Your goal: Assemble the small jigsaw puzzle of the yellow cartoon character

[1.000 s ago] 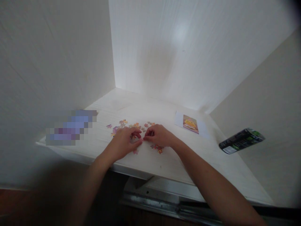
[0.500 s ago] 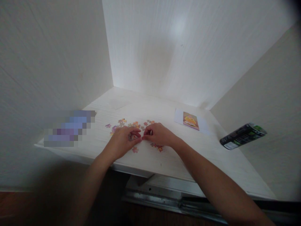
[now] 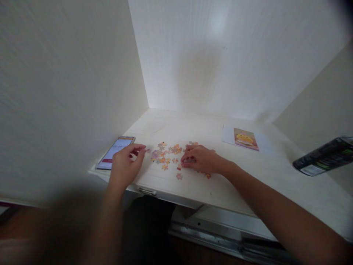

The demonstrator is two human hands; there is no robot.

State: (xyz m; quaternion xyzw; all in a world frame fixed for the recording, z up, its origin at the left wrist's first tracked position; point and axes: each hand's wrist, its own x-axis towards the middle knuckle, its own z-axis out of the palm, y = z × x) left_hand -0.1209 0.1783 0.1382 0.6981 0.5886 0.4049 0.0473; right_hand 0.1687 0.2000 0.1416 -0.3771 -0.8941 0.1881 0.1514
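Note:
Scattered jigsaw puzzle pieces [image 3: 162, 161] in yellow, pink and purple lie on the white desktop [image 3: 176, 193]. To their left, my left hand [image 3: 127, 162] is curved with thumb and forefinger apart. Its fingertips come close to a pinkish puzzle piece [image 3: 148, 151] at the left edge of the group. My right hand [image 3: 200, 159] is bent over the right side of the pieces, thumb and fingers pinched together. A small piece with a red edge [image 3: 179, 168] shows at its fingertips. Several more pieces are partly covered by this hand.
A phone [image 3: 117, 151] with a lit screen lies at the desk's left edge, partly behind my left hand. On the right are a picture card of a yellow duck [image 3: 246, 139] and a dark can [image 3: 324, 156]. White panels [image 3: 193, 81] enclose the desk.
My hands, which met over the pieces, are now apart. The left has moved left toward the outer piece; the right stays over the right side. The view has shifted left.

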